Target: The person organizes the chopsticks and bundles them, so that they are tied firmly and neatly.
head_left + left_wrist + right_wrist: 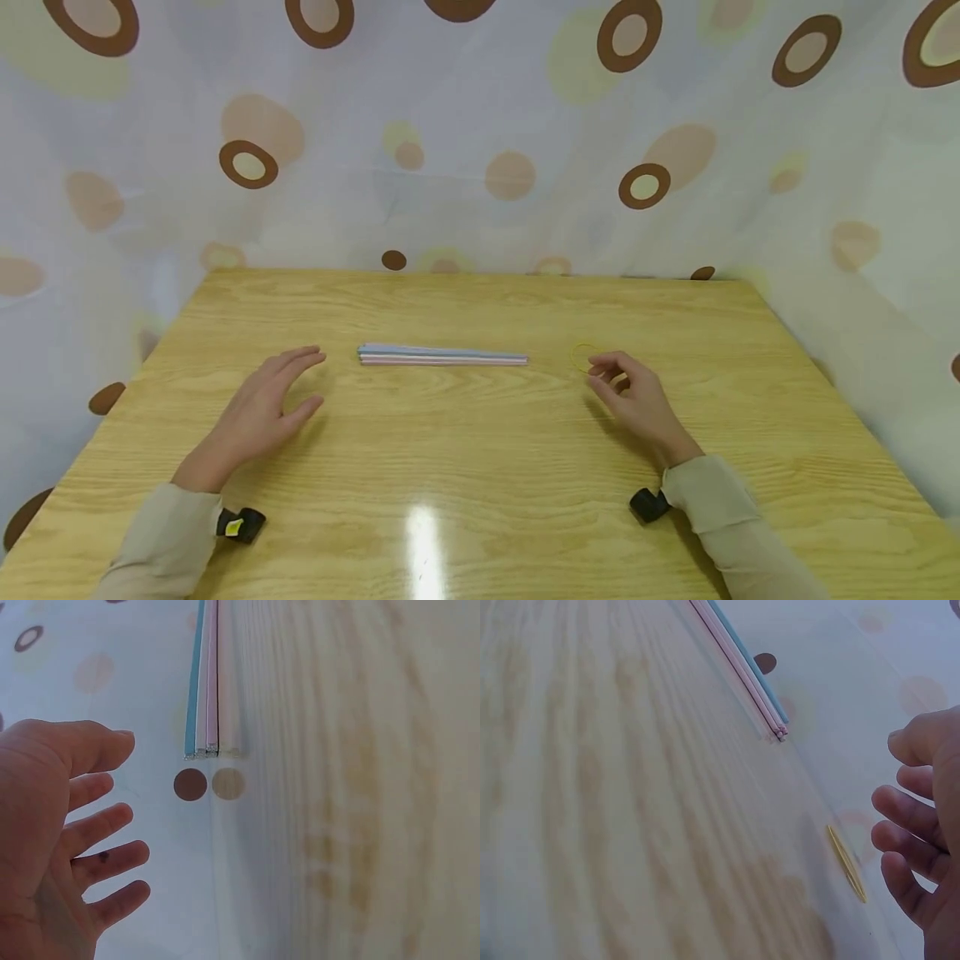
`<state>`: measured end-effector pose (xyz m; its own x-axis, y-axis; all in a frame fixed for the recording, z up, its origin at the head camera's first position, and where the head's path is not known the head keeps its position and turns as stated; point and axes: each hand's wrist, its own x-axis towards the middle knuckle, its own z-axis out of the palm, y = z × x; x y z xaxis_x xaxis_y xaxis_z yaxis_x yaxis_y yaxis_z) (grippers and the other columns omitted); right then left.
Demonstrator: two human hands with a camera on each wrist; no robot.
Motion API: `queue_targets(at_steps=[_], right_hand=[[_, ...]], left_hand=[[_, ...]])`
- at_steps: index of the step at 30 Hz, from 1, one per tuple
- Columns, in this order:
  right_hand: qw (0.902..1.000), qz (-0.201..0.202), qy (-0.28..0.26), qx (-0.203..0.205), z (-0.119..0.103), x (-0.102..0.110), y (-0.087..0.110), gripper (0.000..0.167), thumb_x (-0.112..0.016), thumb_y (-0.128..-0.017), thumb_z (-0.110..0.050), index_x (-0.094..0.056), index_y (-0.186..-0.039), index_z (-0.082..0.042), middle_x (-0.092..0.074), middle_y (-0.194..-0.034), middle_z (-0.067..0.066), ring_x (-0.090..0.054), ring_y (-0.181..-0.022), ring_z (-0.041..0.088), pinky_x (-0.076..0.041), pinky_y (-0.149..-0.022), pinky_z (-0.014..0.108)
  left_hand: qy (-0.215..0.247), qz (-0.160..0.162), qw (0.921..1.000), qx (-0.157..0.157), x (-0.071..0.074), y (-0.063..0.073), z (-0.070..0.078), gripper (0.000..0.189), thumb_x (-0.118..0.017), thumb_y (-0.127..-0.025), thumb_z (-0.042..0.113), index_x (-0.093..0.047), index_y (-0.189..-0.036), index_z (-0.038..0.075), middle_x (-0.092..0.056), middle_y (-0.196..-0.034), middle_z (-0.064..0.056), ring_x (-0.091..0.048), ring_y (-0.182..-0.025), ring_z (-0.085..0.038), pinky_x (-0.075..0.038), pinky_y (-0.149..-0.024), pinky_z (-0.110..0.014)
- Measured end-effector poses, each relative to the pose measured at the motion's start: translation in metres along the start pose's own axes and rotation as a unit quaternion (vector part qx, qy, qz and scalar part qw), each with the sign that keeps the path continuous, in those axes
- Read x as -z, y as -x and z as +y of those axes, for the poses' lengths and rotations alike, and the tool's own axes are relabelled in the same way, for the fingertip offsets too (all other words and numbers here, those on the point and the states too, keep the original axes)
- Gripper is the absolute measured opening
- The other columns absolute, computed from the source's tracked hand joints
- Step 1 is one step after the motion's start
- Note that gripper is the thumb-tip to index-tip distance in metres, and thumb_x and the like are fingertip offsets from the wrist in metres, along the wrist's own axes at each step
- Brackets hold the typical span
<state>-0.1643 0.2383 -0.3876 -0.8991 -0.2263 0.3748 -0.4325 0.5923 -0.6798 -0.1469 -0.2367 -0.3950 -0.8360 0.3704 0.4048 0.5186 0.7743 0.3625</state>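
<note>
Sticks [442, 356], in blue, white and pink, lie side by side across the table [450, 450] as a narrow bundle; its left end is slightly wider than its right in the head view. Left of the sticks, the left hand [262, 408] is raised with fingers extended and thumb apart, grasping nothing. Right of the sticks, the band [846, 862], a thin yellow loop, lies on the wood, apart from their right end. Farther right of the sticks, the right hand [637, 400] is loosely bent and unclenched, its fingertips just beside the band; the right wrist view shows it holding nothing. Nearer the wearer than the sticks are pale sleeves [168, 529]. Beyond the sticks hangs a white cloth [480, 100] with brown rings and dots.
</note>
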Motion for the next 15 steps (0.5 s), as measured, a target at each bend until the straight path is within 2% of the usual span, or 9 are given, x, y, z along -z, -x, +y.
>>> queue_targets(at_steps=[3, 6, 15], right_hand=[[0.9999, -0.002, 0.005, 0.011, -0.009, -0.003, -0.003, 0.021, -0.062, -0.089, 0.006, -0.061, -0.110, 0.010, -0.066, -0.093, 0.024, -0.055, -0.081, 0.013, -0.048, -0.066, 0.025], [0.9998, 0.000, 0.006, 0.017, -0.007, -0.008, -0.005, 0.022, -0.062, -0.088, 0.006, -0.061, -0.110, 0.010, -0.066, -0.093, 0.022, -0.055, -0.080, 0.015, -0.048, -0.065, 0.025], [0.9996, -0.026, 0.005, 0.007, 0.032, -0.028, -0.022, 0.025, -0.064, -0.092, -0.007, -0.062, -0.116, 0.002, -0.066, -0.098, 0.013, -0.053, -0.080, 0.013, -0.047, -0.068, 0.023]], left_hand=[[-0.005, -0.001, 1.0000, -0.007, -0.002, -0.001, 0.000, 0.051, -0.070, -0.085, 0.009, -0.051, -0.132, -0.002, -0.050, -0.136, -0.021, -0.046, -0.122, -0.041, -0.037, -0.095, -0.060], [-0.004, -0.007, 0.9999, -0.011, -0.005, -0.004, 0.000, 0.051, -0.070, -0.085, 0.010, -0.051, -0.132, -0.001, -0.050, -0.136, -0.021, -0.045, -0.122, -0.041, -0.037, -0.094, -0.061], [0.015, -0.010, 0.9998, -0.001, -0.008, -0.011, 0.000, 0.051, -0.070, -0.086, 0.011, -0.051, -0.132, 0.000, -0.044, -0.141, -0.020, -0.042, -0.125, -0.042, -0.036, -0.092, -0.065]])
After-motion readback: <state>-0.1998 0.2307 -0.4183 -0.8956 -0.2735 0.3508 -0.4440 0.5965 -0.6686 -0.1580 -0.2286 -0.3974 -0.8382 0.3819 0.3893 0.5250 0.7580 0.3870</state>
